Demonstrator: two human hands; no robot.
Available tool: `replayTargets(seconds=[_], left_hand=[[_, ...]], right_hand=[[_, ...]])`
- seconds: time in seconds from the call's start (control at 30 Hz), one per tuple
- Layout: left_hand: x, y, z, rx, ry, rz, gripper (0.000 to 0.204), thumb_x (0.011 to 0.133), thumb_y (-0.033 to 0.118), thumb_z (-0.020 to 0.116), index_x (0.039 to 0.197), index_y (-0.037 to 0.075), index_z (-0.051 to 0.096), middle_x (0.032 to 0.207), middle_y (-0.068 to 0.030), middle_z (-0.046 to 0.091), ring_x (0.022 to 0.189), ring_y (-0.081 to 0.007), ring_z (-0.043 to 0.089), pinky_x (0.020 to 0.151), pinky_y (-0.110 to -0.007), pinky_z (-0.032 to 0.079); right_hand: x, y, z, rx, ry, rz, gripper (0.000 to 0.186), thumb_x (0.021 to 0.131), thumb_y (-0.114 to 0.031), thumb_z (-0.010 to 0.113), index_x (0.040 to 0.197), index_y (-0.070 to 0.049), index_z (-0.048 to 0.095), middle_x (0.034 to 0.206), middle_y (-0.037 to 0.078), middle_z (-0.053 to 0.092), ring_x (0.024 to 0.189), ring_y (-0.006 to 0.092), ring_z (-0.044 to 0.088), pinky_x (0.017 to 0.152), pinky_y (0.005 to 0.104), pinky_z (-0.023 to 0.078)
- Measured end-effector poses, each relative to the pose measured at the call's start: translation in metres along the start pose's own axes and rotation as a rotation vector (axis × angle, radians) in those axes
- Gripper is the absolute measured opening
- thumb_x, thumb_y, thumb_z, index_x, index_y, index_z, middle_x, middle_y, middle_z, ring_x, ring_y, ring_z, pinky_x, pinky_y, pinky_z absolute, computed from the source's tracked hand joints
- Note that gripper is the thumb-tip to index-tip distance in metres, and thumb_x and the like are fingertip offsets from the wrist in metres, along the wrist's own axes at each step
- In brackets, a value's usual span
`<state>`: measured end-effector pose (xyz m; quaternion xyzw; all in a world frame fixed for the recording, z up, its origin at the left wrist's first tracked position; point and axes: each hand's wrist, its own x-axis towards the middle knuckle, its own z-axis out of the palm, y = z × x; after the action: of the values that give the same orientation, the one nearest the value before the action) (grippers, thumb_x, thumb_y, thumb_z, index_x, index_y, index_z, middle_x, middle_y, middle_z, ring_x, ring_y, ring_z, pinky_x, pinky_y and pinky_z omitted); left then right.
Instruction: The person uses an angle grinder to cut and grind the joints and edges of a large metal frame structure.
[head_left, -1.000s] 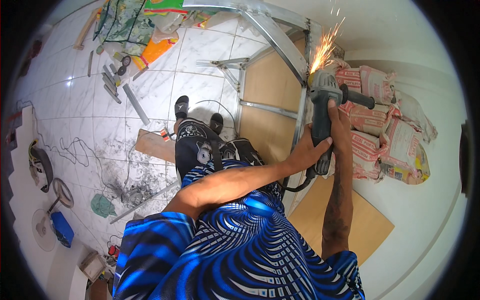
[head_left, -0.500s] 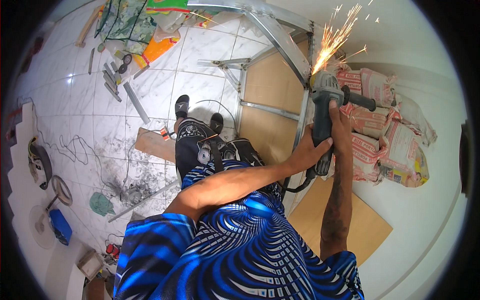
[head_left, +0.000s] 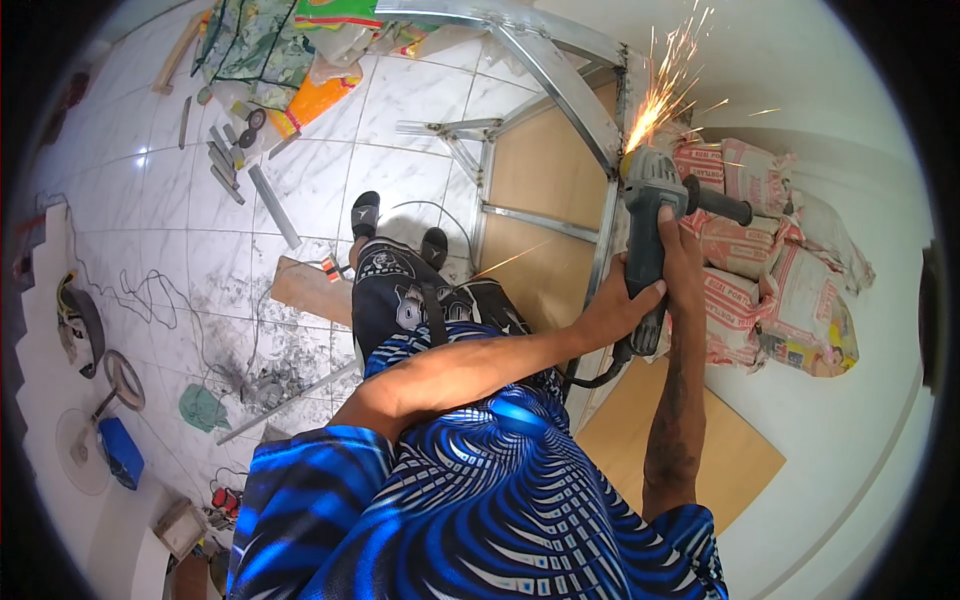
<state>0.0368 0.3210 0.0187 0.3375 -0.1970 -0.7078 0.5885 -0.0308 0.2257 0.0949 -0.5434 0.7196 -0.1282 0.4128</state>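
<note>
A dark angle grinder (head_left: 646, 235) is in both my hands, its head up against the metal frame (head_left: 562, 85). My left hand (head_left: 618, 308), its arm crossing my body, is closed around the rear of the grinder's body, thumb on top. My right hand (head_left: 682, 262) is closed along the grinder's right side, with a finger stretched toward the head. The side handle (head_left: 722, 203) sticks out to the right, and neither hand touches it. Bright sparks (head_left: 662, 95) spray upward from the contact spot. The disc itself is mostly hidden by the grinder's head.
Stacked cement bags (head_left: 740, 240) stand right of the grinder. A wooden panel (head_left: 545, 180) lies behind the frame's bars, and another board (head_left: 690, 440) is under my right arm. Metal offcuts (head_left: 225, 165), a loose cable (head_left: 190, 310) and a fan (head_left: 85, 450) are at the left.
The sparks have changed shape, and a spark streak now crosses lower near my legs. My hands and the grinder stay almost where they were.
</note>
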Motion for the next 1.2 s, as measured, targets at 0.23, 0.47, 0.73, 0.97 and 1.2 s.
replayTargets(seconds=[0.23,0.47,0.73,0.97,1.2], left_hand=[[-0.003,0.002,0.001,0.015,0.013,0.002,0.074,0.092,0.033,0.066,0.135,-0.013,0.027,0.117,-0.0228,0.054,0.109,-0.0252,0.057,0.094,-0.035,0.047],[-0.003,-0.003,0.003,-0.001,0.026,0.010,0.072,0.092,0.033,0.065,0.134,-0.014,0.029,0.117,-0.0230,0.054,0.109,-0.0255,0.057,0.093,-0.036,0.047],[0.001,0.002,-0.001,0.005,0.000,-0.019,0.072,0.092,0.031,0.065,0.134,-0.014,0.028,0.117,-0.0228,0.054,0.108,-0.0253,0.058,0.091,-0.035,0.048],[0.001,0.004,-0.002,0.038,-0.027,-0.036,0.073,0.093,0.030,0.065,0.135,-0.014,0.026,0.118,-0.0231,0.054,0.108,-0.0248,0.058,0.091,-0.035,0.048],[0.000,0.001,0.001,0.015,0.005,0.001,0.073,0.093,0.031,0.065,0.135,-0.014,0.026,0.119,-0.0237,0.053,0.109,-0.0257,0.057,0.092,-0.035,0.048]], right_hand=[[-0.001,-0.003,-0.001,-0.041,0.007,0.029,0.074,0.094,-0.059,0.055,0.121,0.010,0.060,0.107,0.018,0.065,0.095,0.0219,0.061,0.087,0.0333,0.047],[-0.002,-0.004,0.001,-0.036,0.009,0.033,0.074,0.094,-0.058,0.055,0.122,0.010,0.060,0.108,0.019,0.066,0.095,0.0224,0.062,0.087,0.0338,0.047],[0.000,-0.002,0.002,-0.034,0.010,0.014,0.068,0.096,-0.055,0.054,0.121,0.008,0.061,0.108,0.018,0.066,0.094,0.0221,0.062,0.087,0.0341,0.047],[0.003,0.001,-0.004,-0.049,-0.021,0.030,0.069,0.095,-0.056,0.055,0.121,0.008,0.061,0.107,0.017,0.066,0.093,0.0215,0.061,0.086,0.0334,0.048],[0.001,-0.004,0.000,0.007,-0.001,0.021,0.071,0.095,-0.057,0.056,0.120,0.009,0.061,0.107,0.016,0.066,0.093,0.0205,0.062,0.086,0.0321,0.048]])
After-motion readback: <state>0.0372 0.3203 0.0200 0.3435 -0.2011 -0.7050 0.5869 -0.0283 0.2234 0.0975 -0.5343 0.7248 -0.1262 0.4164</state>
